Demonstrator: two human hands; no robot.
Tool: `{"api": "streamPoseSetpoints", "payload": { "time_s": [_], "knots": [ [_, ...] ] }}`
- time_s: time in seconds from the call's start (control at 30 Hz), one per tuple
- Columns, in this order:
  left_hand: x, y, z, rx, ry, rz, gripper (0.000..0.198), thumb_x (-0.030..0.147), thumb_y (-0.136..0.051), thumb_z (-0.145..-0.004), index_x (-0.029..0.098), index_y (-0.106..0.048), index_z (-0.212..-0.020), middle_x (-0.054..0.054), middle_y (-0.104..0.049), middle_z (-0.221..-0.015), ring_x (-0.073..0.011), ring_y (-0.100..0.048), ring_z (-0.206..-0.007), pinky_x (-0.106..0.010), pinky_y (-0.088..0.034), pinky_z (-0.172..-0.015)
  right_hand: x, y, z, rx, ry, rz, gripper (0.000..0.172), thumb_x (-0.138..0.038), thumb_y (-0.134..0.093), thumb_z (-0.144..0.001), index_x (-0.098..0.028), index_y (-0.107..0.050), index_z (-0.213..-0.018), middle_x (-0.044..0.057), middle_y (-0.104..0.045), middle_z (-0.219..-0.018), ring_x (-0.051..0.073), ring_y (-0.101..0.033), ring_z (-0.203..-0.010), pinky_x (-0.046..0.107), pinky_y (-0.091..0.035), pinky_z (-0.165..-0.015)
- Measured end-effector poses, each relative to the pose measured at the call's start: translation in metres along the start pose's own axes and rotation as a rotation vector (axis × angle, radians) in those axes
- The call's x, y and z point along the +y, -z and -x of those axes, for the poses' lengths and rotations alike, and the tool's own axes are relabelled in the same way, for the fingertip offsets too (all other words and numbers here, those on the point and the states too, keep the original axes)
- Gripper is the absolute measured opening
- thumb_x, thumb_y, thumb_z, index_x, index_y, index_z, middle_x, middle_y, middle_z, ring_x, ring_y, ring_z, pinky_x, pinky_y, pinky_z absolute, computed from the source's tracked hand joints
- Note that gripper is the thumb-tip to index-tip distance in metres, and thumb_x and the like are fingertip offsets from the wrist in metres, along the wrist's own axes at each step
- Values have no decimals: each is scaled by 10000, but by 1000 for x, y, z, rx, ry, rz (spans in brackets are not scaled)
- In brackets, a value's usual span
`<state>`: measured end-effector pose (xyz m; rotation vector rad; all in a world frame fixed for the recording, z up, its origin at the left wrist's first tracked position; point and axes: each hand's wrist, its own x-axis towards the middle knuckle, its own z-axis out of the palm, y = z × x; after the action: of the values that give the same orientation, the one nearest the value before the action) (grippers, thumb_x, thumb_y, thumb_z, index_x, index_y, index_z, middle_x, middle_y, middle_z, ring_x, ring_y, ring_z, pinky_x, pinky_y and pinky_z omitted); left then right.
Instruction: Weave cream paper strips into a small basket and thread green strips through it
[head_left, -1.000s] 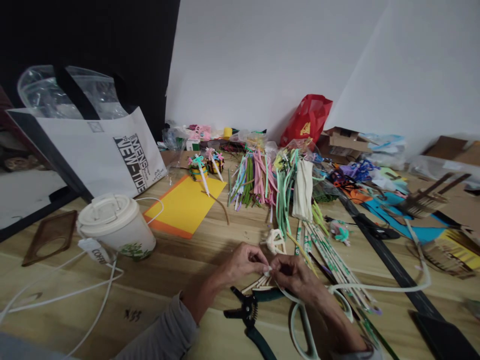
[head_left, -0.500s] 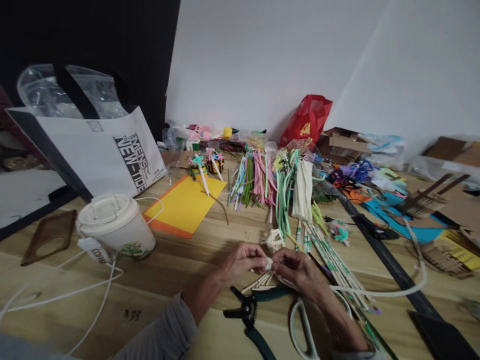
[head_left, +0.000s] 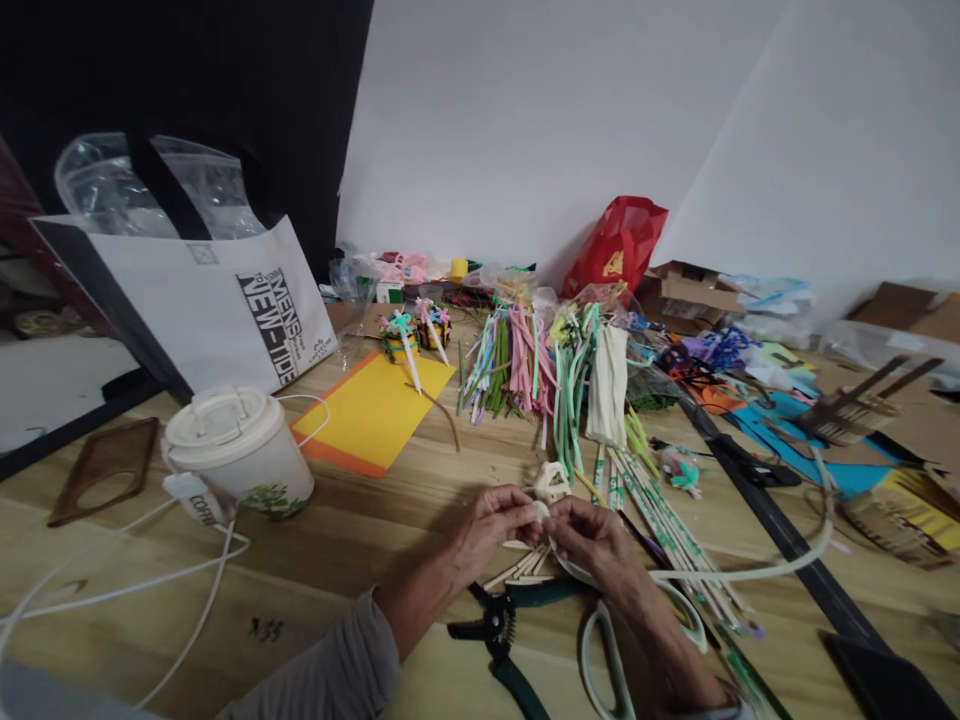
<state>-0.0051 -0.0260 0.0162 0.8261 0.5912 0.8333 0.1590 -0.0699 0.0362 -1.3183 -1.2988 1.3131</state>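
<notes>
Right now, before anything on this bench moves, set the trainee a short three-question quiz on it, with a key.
1. True or false: the lidded paper cup stands on the wooden table, to the left of the yellow card in this view.
2. Multiple choice: the pale-handled scissors lie nearer which hand? A) left hand B) right hand
3. Short answer: what colour is the plastic bag behind the coloured strips?

Key: 1 true; 2 B; 3 red.
</notes>
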Motion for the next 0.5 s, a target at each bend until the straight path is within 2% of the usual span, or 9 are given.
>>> {"api": "streamPoseSetpoints", "payload": {
  "time_s": [0.17,0.3,0.4,0.5],
  "knots": [
    [-1,0,0,9,-14,-91,356,419,-825,-622,112,-666,-709,-20,-651,-629,-105,-577,-580,-232,-463,-623,9,0,-2,1,62,39,412,-562,-662,-780,-160,-603,-713,-33,-473,-561,86,-335,-492,231,-238,-472],
    [3,7,-1,-61,-1,-240,351,436,-799,-638,118,-672,-713,-23,-657,-646,-107,-566,-574,-233,-459,-616,16,4,-3,-13,56,153,372,-525,-661,-786,-165,-611,-704,-29,-474,-556,92,-340,-493,229,-231,-460],
    [5,12,-3,-86,-22,-415,308,387,-788,-650,123,-705,-784,-35,-673,-703,-128,-581,-631,-232,-448,-628,16,6,-1,-26,84,272,306,-453,-660,-791,-170,-614,-687,-31,-472,-547,98,-354,-500,229,-240,-463],
    [4,14,-2,-70,-114,-693,184,291,-740,-699,151,-734,-818,-31,-684,-728,-153,-596,-681,-234,-431,-639,11,7,2,-78,128,413,203,-323,-598,-828,-172,-611,-693,-25,-496,-581,109,-393,-537,233,-268,-496]
  ]
}}
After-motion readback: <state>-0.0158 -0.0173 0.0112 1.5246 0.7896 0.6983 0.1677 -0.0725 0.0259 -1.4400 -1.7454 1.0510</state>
